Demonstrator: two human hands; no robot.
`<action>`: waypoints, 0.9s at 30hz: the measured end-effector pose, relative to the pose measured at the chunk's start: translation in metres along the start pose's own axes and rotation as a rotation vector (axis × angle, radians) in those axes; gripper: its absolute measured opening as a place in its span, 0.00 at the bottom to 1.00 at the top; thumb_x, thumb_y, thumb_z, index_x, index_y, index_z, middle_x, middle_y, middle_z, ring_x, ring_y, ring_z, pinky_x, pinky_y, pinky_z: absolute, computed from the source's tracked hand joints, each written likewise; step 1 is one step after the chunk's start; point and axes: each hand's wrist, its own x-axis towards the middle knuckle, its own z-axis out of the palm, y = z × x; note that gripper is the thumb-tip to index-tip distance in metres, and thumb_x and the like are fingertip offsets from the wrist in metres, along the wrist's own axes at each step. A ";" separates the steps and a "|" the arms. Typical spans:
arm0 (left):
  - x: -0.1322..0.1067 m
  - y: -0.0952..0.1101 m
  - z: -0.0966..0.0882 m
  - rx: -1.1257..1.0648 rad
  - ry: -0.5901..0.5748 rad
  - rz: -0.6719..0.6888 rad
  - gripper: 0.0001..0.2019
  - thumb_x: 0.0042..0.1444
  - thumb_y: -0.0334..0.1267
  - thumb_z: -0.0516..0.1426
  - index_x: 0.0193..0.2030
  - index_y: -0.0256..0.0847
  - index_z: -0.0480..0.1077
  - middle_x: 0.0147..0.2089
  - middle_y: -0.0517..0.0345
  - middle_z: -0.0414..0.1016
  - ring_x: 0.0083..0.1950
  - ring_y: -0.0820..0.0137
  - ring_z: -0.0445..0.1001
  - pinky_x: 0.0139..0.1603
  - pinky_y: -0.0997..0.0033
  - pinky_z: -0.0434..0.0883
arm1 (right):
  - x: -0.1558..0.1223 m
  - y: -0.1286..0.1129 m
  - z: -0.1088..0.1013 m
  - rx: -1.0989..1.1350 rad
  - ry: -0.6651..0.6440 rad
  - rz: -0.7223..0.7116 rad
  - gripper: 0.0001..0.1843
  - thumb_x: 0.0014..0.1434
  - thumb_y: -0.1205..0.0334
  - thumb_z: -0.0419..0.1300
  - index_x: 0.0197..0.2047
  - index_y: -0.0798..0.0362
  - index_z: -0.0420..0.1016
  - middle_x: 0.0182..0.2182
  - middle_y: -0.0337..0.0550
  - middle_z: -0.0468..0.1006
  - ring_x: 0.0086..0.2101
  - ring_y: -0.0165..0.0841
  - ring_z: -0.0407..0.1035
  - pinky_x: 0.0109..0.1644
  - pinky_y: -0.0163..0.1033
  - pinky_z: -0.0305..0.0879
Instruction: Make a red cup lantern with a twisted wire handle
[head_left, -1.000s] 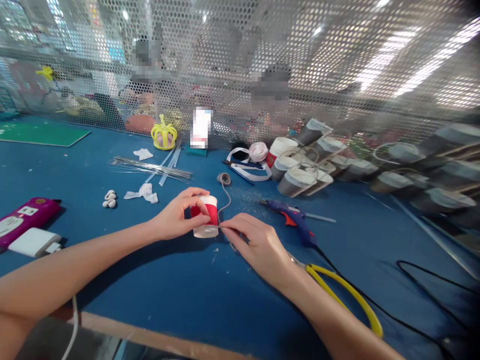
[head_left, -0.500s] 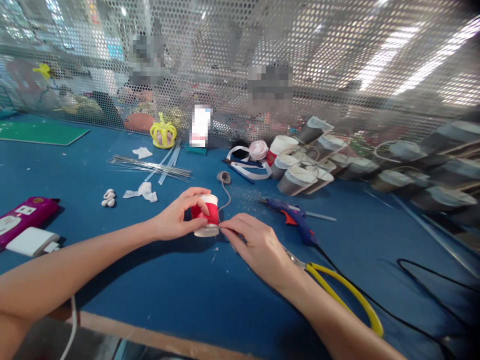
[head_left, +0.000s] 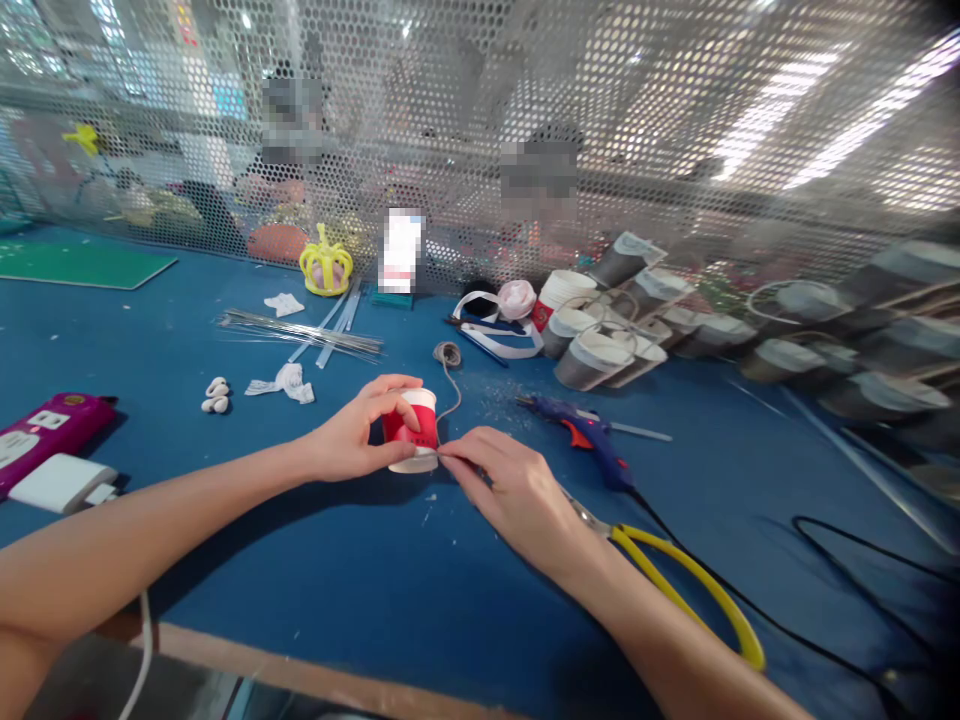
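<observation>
While L hand point(head_left: 352, 440) clamps the small red paper cup point(head_left: 411, 430) rim-down on the blue bench point(head_left: 300, 560) to steady it, R hand point(head_left: 517, 490) pinches thin grey cord point(head_left: 448, 385) vs. its white rim, prob. keeping it taut.

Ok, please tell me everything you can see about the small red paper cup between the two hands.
The small red paper cup has a red wall with a white band at the top and a white edge at the bottom; it looks like thin paper. It seems to rest on the blue table, nearly upright. The left hand grips its side, fingers over the top. The right hand pinches a grey cord against its lower edge. Whether it stands mouth down I cannot tell.
</observation>
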 end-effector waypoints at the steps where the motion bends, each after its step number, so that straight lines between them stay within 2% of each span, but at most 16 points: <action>1: 0.000 -0.001 0.000 0.001 0.000 0.003 0.06 0.49 0.35 0.57 0.35 0.39 0.64 0.56 0.48 0.55 0.60 0.63 0.54 0.59 0.57 0.52 | 0.000 0.000 0.000 0.002 0.003 0.000 0.08 0.57 0.69 0.52 0.34 0.55 0.73 0.29 0.44 0.74 0.31 0.32 0.68 0.36 0.36 0.64; 6: 0.000 -0.002 -0.001 0.000 -0.014 0.025 0.07 0.50 0.37 0.57 0.35 0.40 0.64 0.57 0.48 0.55 0.60 0.62 0.53 0.59 0.55 0.52 | -0.001 0.000 0.000 0.009 0.002 0.041 0.07 0.56 0.69 0.53 0.36 0.54 0.71 0.32 0.43 0.75 0.33 0.32 0.68 0.37 0.36 0.64; 27: 0.002 0.001 -0.003 0.024 -0.069 0.038 0.06 0.51 0.37 0.55 0.35 0.40 0.63 0.58 0.47 0.53 0.61 0.63 0.51 0.60 0.57 0.52 | -0.001 0.001 0.001 -0.073 -0.122 0.050 0.07 0.54 0.72 0.52 0.30 0.55 0.70 0.27 0.42 0.74 0.28 0.31 0.67 0.32 0.35 0.62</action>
